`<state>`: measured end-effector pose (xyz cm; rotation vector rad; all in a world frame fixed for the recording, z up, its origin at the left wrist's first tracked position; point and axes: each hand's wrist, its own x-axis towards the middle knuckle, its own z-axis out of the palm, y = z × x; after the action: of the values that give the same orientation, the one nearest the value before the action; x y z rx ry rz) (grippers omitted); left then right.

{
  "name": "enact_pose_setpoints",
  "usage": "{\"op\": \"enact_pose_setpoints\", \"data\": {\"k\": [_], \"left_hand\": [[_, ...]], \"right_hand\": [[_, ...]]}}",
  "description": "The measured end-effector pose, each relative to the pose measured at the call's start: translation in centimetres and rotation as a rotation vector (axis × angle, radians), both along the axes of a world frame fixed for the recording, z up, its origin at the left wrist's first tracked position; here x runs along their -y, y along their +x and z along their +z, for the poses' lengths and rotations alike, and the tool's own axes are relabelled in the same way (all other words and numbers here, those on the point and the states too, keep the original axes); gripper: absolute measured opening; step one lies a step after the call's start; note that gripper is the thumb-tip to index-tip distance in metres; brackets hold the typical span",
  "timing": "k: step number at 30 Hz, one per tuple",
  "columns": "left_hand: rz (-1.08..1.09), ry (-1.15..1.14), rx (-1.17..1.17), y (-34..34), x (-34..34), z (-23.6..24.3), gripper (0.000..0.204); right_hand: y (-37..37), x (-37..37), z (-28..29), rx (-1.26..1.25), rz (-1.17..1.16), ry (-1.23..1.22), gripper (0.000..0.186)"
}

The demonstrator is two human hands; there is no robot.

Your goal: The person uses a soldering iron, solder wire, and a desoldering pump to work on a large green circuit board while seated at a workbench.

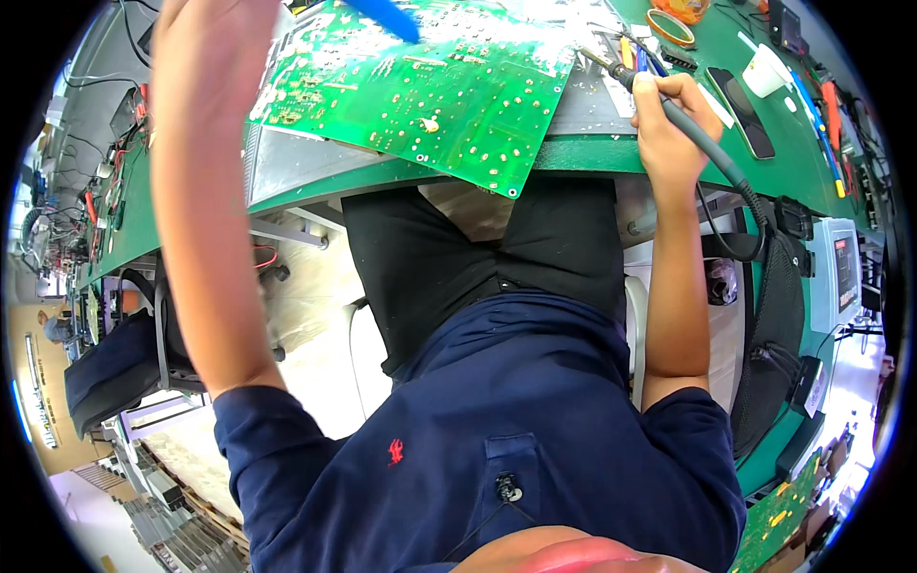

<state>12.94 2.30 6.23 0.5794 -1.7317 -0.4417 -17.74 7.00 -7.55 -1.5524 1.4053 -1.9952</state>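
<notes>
A: Where is the soldering iron (659,91)?

B: The right hand (669,124) has its grip clenched around the handle, near the right edge of the green circuit board (430,86), which overhangs the front edge of the green bench (764,181).

A: And the left hand (205,38)?

B: It is raised near a blue tool (387,17); its grip cannot be told.

The left forearm rises steeply toward the upper frame edge with the left hand (205,38) raised and its fingers out of view, while the right hand (669,119) extends forward, fingers (654,91) curled closed in a pen-style grip.
</notes>
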Motion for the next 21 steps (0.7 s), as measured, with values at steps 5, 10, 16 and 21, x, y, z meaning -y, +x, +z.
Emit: {"op": "enact_pose_setpoints", "data": {"k": [5,10,16,21], "left_hand": [[-0.439,0.319,-0.542,-9.1,3.1,0.3,0.036],[-0.387,0.420,-0.589,-12.5,5.8,-0.8,0.019],[-0.358,0.370,-0.635,-15.0,7.4,-3.5,0.018],[-0.330,0.405,-0.678,-14.5,7.0,-3.2,0.022]], "right_hand": [[-0.3,0.1,0.2,0.003,-0.011,0.000,0.014],[1.0,0.3,0.5,0.051,0.040,-0.019,0.012],[0.1,0.3,-0.1,0.034,0.024,-0.062,0.013],[0.3,0.6,-0.1,0.019,0.025,-0.078,0.014]]}}
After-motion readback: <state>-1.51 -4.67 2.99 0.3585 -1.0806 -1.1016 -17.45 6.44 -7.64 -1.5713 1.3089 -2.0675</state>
